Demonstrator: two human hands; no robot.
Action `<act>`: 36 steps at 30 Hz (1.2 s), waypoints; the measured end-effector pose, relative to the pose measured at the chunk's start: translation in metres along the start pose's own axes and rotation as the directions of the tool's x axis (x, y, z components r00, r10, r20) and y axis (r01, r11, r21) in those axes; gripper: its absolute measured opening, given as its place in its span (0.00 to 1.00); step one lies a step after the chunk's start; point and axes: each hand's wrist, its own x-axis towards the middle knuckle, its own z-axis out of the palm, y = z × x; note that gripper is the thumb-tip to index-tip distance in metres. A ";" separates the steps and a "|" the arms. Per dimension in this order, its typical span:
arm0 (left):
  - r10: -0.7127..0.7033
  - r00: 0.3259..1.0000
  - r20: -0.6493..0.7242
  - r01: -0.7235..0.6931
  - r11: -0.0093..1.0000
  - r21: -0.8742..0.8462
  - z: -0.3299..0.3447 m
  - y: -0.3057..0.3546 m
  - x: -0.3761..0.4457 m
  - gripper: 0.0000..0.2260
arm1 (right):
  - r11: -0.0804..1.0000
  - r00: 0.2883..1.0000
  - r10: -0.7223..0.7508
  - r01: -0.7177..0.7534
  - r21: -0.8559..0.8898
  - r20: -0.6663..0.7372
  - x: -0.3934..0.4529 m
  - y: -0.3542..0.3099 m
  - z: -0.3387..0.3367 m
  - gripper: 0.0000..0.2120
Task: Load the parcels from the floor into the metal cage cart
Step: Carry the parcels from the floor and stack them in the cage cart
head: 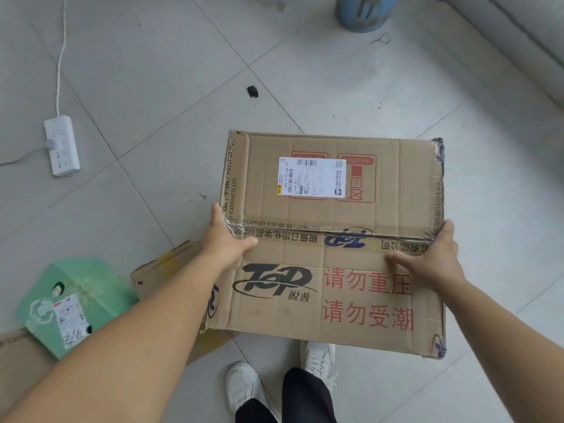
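At the far left a white power strip [62,145] lies on the tiled floor [171,87], its white cord [61,53] running up and out of the top of the view. Below it, at the lower left, a green parcel [70,303] with a white label sits on the floor, resting against a brown cardboard box [171,270] that lies partly under the left forearm. Another strip of brown cardboard [15,340] shows at the left edge, just beside the green parcel.

The left hand [224,239] holds the left edge of the large cardboard box [332,239], thumb laid across the top face and the fingers wrapped over the side, so this grip is clamped on the box. The box is flat and wide, printed with a dark "Top" logo and red Chinese characters, and carries a white shipping label [312,177] on its far half. A taped seam crosses it between the two hands. It is held in front of the person, above the floor, with a pair of white shoes [317,355] and dark trouser legs [302,398] showing beneath its near edge.

The right hand [433,257] grasps the right edge at the seam, thumb on top and fingers curled round the side, likewise clamped on the box.

Beyond the box a small dark scrap [252,91] lies on the tiles, and at the top a blue cylindrical container [363,12] stands on the floor. A pale wall base [518,35] runs along the upper right corner.
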 end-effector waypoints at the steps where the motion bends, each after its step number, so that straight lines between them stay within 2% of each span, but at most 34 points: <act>1: -0.001 1.000 -0.013 0.001 1.000 -0.030 0.003 -0.001 0.001 0.50 | 1.000 1.000 -0.001 0.001 0.008 -0.006 0.002 0.001 0.001 0.56; 5: 0.000 0.998 -0.067 -0.006 0.997 -0.078 0.008 -0.003 0.000 0.49 | 0.999 0.999 -0.012 0.013 0.036 -0.029 0.005 0.004 0.001 0.55; 11: 0.036 0.997 -0.073 -0.042 0.996 -0.082 -0.003 0.003 -0.028 0.47 | 0.998 0.999 -0.038 0.040 0.058 -0.032 -0.015 0.004 -0.016 0.53; 22: 0.225 0.966 -0.130 -0.220 0.974 0.057 -0.078 0.035 -0.130 0.47 | 0.980 0.987 -0.065 0.091 0.178 -0.146 -0.129 -0.012 -0.114 0.46; 25: 0.324 0.935 -0.143 -0.314 0.945 0.088 -0.101 0.041 -0.165 0.46 | 0.969 0.976 -0.063 0.110 0.220 -0.208 -0.175 -0.011 -0.140 0.44; 31: 0.515 0.844 -0.150 -0.498 0.857 0.134 -0.142 0.046 -0.235 0.44 | 0.949 0.936 -0.048 0.153 0.277 -0.350 -0.275 0.001 -0.181 0.46; 36: 0.660 0.743 -0.107 -0.647 0.750 0.138 -0.167 0.049 -0.299 0.43 | 0.938 0.890 0.015 0.146 0.314 -0.456 -0.364 0.028 -0.214 0.53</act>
